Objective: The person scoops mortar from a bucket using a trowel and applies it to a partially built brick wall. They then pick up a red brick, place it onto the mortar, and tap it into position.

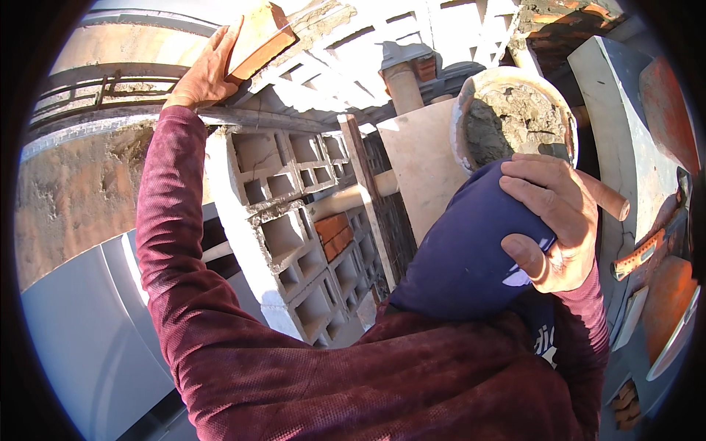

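At the upper left, my left hand (206, 73) grips an orange brick (259, 42), its fingers along the brick's left side; the thumb is mostly hidden. The brick is at the top of a wall, beside a strip of rough grey mortar (318, 28). My right hand (553, 213) lies over my bent knee (471, 242) in navy trousers, fingers apart and holding nothing. Just beyond that hand stands a round bucket (461, 125) with wet grey mortar (518, 121) inside.
Below me is a wall of pale hollow blocks (283, 239), some openings in sunlight. A wooden post (358, 158) and a pale board (419, 158) stand near the bucket. Steel rods (103, 92) run along the left. Reddish curved pieces (669, 301) lie at right.
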### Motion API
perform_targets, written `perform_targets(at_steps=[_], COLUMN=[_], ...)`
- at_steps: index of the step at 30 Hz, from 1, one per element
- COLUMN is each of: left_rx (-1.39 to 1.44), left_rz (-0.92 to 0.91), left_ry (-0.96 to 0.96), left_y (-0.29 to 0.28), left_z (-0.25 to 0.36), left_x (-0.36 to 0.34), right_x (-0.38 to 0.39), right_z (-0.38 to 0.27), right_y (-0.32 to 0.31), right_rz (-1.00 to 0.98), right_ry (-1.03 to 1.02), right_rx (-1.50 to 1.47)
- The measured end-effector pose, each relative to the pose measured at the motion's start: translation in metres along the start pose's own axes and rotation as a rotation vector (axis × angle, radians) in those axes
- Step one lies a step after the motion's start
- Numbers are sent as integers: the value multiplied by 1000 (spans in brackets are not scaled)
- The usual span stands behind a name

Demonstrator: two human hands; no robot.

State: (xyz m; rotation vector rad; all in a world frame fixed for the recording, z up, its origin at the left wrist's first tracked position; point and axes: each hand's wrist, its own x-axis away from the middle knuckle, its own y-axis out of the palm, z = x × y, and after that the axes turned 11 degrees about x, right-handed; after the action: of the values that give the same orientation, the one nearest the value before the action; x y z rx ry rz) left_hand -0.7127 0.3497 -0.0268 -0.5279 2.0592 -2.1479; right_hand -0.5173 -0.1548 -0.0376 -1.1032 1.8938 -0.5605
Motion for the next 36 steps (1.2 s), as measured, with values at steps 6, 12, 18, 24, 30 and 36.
perform_targets(at_steps=[6,12,18,24,30,36], left_rx=[31,511,102,-200,-554,-207], left_rz=[-8,-128,-128,-213,-288,-371], left_ry=[31,-132,-206,-278,-45,-182], left_y=[0,-56,-73,-45,-45,-57], left_z=[-3,-15,-7,11,9,11], left_x=[2,23,57,52,42,30], right_x=[2,23,49,50,39,41], right_z=[-1,16,50,52,58,63], right_y=[-2,-21,-51,-60,-52,-45], right_rz=[-8,-12,-102,-310,-511,-663], right_ry=[3,250,607,372,372,388], right_rx=[-1,-77,163,585,515,763])
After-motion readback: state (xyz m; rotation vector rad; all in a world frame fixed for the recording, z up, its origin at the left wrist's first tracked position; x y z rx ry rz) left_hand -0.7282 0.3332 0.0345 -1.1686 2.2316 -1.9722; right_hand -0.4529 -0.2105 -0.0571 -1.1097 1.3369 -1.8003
